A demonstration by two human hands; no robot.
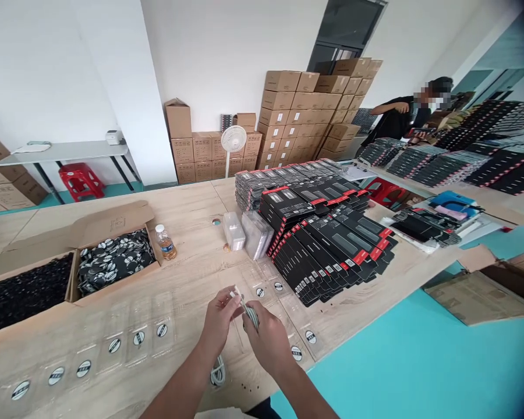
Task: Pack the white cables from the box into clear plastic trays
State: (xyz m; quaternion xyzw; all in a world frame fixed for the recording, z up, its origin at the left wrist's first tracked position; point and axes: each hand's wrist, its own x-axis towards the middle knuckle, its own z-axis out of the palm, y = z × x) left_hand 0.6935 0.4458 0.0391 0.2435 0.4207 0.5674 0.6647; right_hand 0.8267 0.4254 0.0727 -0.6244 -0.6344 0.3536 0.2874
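Note:
My left hand [218,320] and my right hand [266,340] meet above the wooden table [192,279], both closed on a bundled pale grey cable [251,316] with a white end piece [234,294]. Much of the bundle is hidden by my fingers. Below my hands, a white coiled cable [218,371] lies on the table. Flat clear plastic packaging sheets [113,343] with round black-and-white labels spread to the left of my hands. Stacked black retail boxes with red tabs [327,244] stand ahead and to the right.
Open cardboard cartons [113,262] of black and patterned items sit at left, beside a plastic bottle [166,242]. Clear packs [248,233] stand nearby. A person [402,116] works at a far table. Stacked cartons [305,110] and a white fan [233,139] stand behind.

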